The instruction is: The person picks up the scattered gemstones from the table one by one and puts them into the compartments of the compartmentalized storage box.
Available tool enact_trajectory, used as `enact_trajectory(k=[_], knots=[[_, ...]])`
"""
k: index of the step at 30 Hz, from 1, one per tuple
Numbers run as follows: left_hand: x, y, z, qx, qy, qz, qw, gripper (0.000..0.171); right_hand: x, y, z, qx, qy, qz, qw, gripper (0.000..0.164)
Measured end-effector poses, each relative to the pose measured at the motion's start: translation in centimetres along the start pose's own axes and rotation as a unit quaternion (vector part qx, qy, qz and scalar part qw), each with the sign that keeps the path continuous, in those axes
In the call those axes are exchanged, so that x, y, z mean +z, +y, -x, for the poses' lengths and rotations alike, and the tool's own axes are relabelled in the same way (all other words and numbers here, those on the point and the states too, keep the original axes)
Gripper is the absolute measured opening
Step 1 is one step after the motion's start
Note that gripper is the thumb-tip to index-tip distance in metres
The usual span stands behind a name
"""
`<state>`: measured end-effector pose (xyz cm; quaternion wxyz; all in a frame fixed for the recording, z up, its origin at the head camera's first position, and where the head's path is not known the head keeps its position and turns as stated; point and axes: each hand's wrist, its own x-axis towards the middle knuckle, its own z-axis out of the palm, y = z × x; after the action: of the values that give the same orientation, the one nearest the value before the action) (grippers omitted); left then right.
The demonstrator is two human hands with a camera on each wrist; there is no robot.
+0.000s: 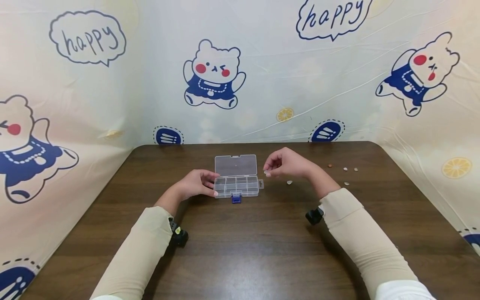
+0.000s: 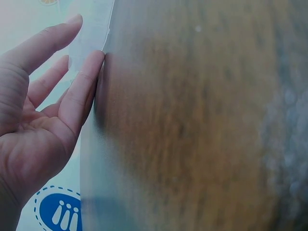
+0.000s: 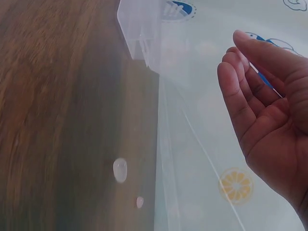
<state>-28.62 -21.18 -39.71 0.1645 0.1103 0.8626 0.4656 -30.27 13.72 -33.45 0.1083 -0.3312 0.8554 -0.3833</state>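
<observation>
A clear plastic compartment box [image 1: 236, 188] lies on the table with its lid [image 1: 235, 166] raised at the far side and a blue latch [image 1: 236, 198] at the front. My left hand [image 1: 195, 183] holds the box's left end, thumb at the near corner and fingers towards the hinge. Right of the box, my right hand [image 1: 286, 162] pinches a small whitish stone [image 1: 266, 172] between thumb and fingertips. In the right wrist view, the curled fingers hide the stone. Below this hand a pale, flat stone [image 1: 289, 182] lies on the table.
Farther right lie a reddish-brown stone [image 1: 330, 166] and several pale ones, among them a stone [image 1: 346, 183] nearer to me. A clear hanging tab [image 1: 261, 183] juts from the box's right end. A printed curtain [image 1: 262, 83] stands behind the brown table [image 1: 240, 250].
</observation>
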Motion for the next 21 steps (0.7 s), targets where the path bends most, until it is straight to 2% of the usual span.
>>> enact_trajectory(k=[14, 21], knots=[[0.0, 0.1, -0.1, 0.003, -0.003, 0.007, 1.0000, 0.068, 1.0, -0.9, -1.9, -0.034, -0.011, -0.023, 0.999, 0.009], [0.0, -0.1, -0.2, 0.003, -0.003, 0.010, 0.9999, 0.069, 1.4, -1.2, -2.7, -0.029, -0.017, -0.030, 0.999, 0.009]])
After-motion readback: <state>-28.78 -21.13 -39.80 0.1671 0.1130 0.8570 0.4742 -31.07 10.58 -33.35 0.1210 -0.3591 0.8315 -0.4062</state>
